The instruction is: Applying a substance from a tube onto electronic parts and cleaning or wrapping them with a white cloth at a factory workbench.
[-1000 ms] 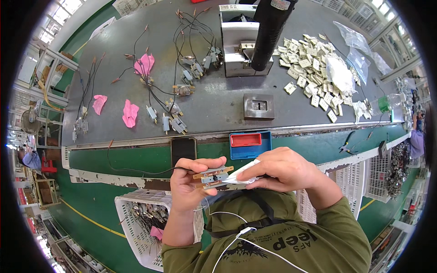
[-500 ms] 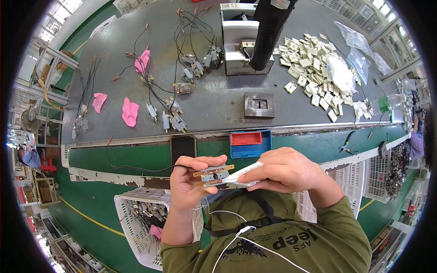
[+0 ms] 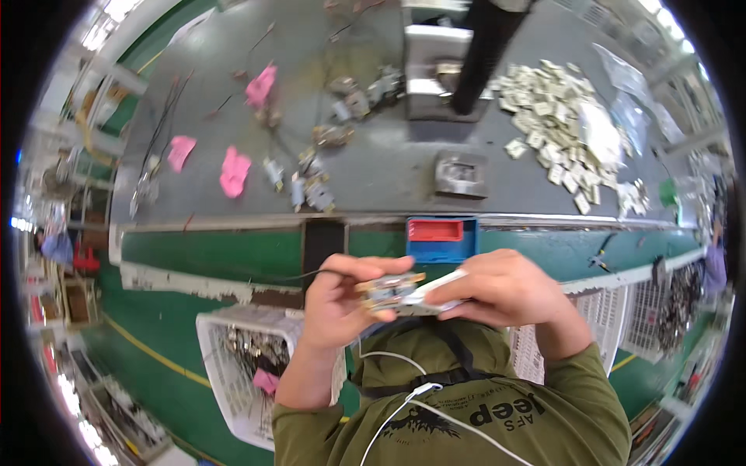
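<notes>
Workshop, green floor point(image 3: 179, 412)
A yellow line point(image 3: 153, 349) runs at left; a dark grey bench point(image 3: 373, 175) spans the middle; bright lights point(image 3: 120, 8) glare far left and right.

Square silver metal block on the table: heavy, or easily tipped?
The square silver metal block looks heavy for its size, given its thick rim. Its low, broad shape probably resists tipping; flat sides make rolling unlikely.

grey and gold part point(image 3: 388, 290), white piece point(image 3: 426, 291), olive shirt point(image 3: 559, 427), black print point(image 3: 423, 419), pink scraps point(image 3: 235, 172), blue tray point(image 3: 440, 251)
</notes>
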A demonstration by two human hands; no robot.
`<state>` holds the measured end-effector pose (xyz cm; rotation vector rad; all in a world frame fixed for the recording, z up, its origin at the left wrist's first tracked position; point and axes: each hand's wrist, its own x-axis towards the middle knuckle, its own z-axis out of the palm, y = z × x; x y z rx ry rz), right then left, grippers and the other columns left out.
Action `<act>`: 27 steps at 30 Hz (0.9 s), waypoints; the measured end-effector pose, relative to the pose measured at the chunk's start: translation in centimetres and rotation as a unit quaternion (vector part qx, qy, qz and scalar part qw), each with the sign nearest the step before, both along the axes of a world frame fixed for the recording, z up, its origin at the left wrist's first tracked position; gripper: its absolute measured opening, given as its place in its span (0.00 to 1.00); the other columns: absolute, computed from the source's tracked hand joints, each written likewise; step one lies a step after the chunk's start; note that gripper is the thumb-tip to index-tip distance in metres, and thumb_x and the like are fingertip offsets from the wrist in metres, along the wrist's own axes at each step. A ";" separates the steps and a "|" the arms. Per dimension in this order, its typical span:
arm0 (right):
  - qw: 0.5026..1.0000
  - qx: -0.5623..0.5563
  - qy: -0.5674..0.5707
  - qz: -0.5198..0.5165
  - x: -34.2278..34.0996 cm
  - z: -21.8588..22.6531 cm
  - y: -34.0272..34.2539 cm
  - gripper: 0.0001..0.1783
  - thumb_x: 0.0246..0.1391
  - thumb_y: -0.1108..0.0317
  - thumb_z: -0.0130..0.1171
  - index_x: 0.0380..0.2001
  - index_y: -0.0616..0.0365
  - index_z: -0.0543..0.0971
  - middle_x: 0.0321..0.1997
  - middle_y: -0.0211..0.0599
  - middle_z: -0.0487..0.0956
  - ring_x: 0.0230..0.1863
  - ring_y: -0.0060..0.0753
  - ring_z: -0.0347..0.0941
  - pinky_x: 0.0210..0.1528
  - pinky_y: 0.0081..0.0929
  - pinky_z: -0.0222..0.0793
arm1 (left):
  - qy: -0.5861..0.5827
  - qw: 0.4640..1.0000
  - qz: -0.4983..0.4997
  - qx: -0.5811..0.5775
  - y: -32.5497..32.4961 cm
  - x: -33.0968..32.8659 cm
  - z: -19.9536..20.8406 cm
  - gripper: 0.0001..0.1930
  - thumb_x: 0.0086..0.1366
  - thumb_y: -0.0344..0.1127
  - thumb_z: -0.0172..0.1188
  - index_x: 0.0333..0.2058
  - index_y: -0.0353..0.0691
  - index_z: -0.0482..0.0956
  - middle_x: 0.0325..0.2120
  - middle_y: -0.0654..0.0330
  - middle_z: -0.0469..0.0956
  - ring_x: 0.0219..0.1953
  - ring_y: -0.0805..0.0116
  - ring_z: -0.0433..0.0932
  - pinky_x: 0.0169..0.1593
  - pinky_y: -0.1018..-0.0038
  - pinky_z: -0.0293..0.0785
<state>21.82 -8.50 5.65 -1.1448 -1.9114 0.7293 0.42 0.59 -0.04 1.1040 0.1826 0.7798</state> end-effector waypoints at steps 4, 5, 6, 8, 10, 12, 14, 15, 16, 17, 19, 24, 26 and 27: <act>0.998 -0.030 0.005 -0.050 1.7 -0.3 -1.2 0.11 0.43 0.72 0.65 0.33 0.61 0.79 0.28 0.39 0.80 0.24 0.31 0.77 0.22 0.23 0.67 | 0.012 0.996 0.060 0.060 0.8 -2.9 1.1 0.25 0.47 0.22 0.69 0.42 0.36 0.65 0.47 0.39 0.71 0.50 0.54 0.73 0.51 0.64 0.73; 0.977 -0.094 0.099 -0.161 1.8 -1.0 -2.6 0.08 0.47 0.76 0.60 0.33 0.65 0.77 0.26 0.41 0.78 0.23 0.26 0.75 0.22 0.17 0.68 | 0.005 0.991 0.126 0.041 1.6 -4.5 1.5 0.27 0.46 0.25 0.71 0.43 0.37 0.65 0.46 0.39 0.72 0.48 0.54 0.74 0.49 0.64 0.74; 0.960 -0.081 0.119 -0.238 1.7 -1.1 -3.0 0.07 0.49 0.78 0.55 0.34 0.69 0.75 0.25 0.42 0.76 0.23 0.23 0.74 0.21 0.14 0.68 | 0.049 0.968 0.226 0.097 2.7 -6.6 1.9 0.29 0.46 0.30 0.72 0.44 0.38 0.64 0.45 0.40 0.72 0.47 0.54 0.75 0.47 0.64 0.74; 0.937 -0.114 0.136 -0.303 2.5 -2.4 -3.6 0.09 0.54 0.73 0.53 0.37 0.66 0.73 0.23 0.37 0.75 0.19 0.18 0.69 0.22 0.12 0.65 | 0.175 0.861 0.445 0.172 5.2 -13.9 0.7 0.23 0.55 0.32 0.65 0.46 0.37 0.64 0.46 0.44 0.73 0.45 0.59 0.75 0.50 0.68 0.72; 0.927 -0.131 0.168 -0.308 3.2 -3.8 -4.3 0.07 0.53 0.77 0.53 0.37 0.67 0.74 0.27 0.38 0.77 0.22 0.21 0.73 0.24 0.14 0.68 | 0.172 0.787 0.579 0.128 7.2 -22.2 -1.9 0.15 0.64 0.30 0.54 0.48 0.35 0.65 0.51 0.45 0.69 0.49 0.63 0.71 0.53 0.69 0.67; 0.930 -0.128 0.174 -0.297 3.3 -4.5 -4.1 0.08 0.54 0.75 0.53 0.37 0.67 0.74 0.26 0.37 0.76 0.22 0.20 0.72 0.23 0.13 0.68 | 0.134 0.736 0.662 0.034 6.5 -30.7 -5.1 0.15 0.63 0.34 0.57 0.45 0.34 0.68 0.43 0.54 0.73 0.45 0.66 0.72 0.51 0.72 0.69; 0.926 -0.146 0.177 -0.298 3.2 -4.7 -3.8 0.09 0.55 0.73 0.54 0.38 0.65 0.73 0.24 0.35 0.76 0.20 0.18 0.70 0.23 0.12 0.67 | 0.096 0.704 0.693 -0.120 3.5 -37.4 -10.9 0.15 0.61 0.36 0.60 0.44 0.38 0.71 0.42 0.55 0.75 0.45 0.66 0.73 0.52 0.72 0.69; 0.928 -0.146 0.184 -0.291 3.2 -5.1 -3.5 0.09 0.55 0.73 0.54 0.38 0.65 0.73 0.24 0.35 0.76 0.20 0.18 0.70 0.23 0.12 0.67 | 0.072 0.713 0.679 -0.159 1.5 -39.8 -14.2 0.16 0.60 0.37 0.60 0.45 0.37 0.71 0.40 0.55 0.75 0.46 0.65 0.73 0.51 0.72 0.69; 0.928 -0.148 0.177 -0.293 3.2 -5.5 -3.1 0.10 0.57 0.69 0.54 0.39 0.64 0.73 0.23 0.34 0.75 0.19 0.17 0.68 0.22 0.12 0.65 | 0.048 0.720 0.663 -0.199 -0.5 -41.8 -16.8 0.18 0.60 0.38 0.61 0.45 0.37 0.71 0.39 0.56 0.75 0.46 0.65 0.73 0.51 0.73 0.70; 0.928 -0.150 0.169 -0.297 3.3 -5.9 -2.8 0.12 0.58 0.66 0.54 0.40 0.63 0.72 0.22 0.32 0.74 0.19 0.15 0.66 0.21 0.11 0.63 | 0.041 0.714 0.659 -0.232 -2.3 -42.7 -18.8 0.20 0.60 0.39 0.61 0.46 0.35 0.70 0.40 0.54 0.75 0.46 0.64 0.73 0.52 0.72 0.70; 0.931 -0.133 0.157 -0.300 3.0 -5.3 -3.4 0.12 0.58 0.65 0.54 0.40 0.63 0.72 0.22 0.31 0.74 0.19 0.14 0.65 0.21 0.11 0.62 | 0.013 0.720 0.640 -0.268 -2.4 -40.4 -21.4 0.21 0.60 0.40 0.61 0.47 0.33 0.69 0.41 0.53 0.74 0.46 0.62 0.73 0.53 0.71 0.70; 0.931 -0.144 0.168 -0.292 3.0 -5.7 -2.3 0.12 0.58 0.64 0.55 0.40 0.62 0.72 0.23 0.31 0.74 0.19 0.14 0.65 0.22 0.11 0.62 | 0.088 0.688 0.608 -0.387 -2.3 -38.7 -21.1 0.29 0.62 0.45 0.57 0.50 0.25 0.64 0.49 0.47 0.67 0.50 0.58 0.71 0.56 0.71 0.69; 0.928 -0.146 0.173 -0.295 2.9 -5.4 -2.4 0.11 0.58 0.66 0.54 0.40 0.62 0.72 0.23 0.31 0.74 0.19 0.15 0.65 0.22 0.11 0.62 | 0.152 0.667 0.581 -0.440 -2.4 -39.7 -21.2 0.25 0.63 0.48 0.56 0.42 0.27 0.70 0.37 0.52 0.74 0.41 0.61 0.76 0.48 0.74 0.75; 0.925 -0.148 0.176 -0.302 2.9 -5.3 -2.7 0.11 0.58 0.67 0.54 0.39 0.62 0.72 0.23 0.31 0.74 0.20 0.15 0.65 0.23 0.11 0.63 | 0.152 0.671 0.578 -0.439 -2.5 -40.5 -21.0 0.25 0.63 0.48 0.56 0.42 0.27 0.70 0.37 0.52 0.74 0.41 0.61 0.76 0.48 0.74 0.75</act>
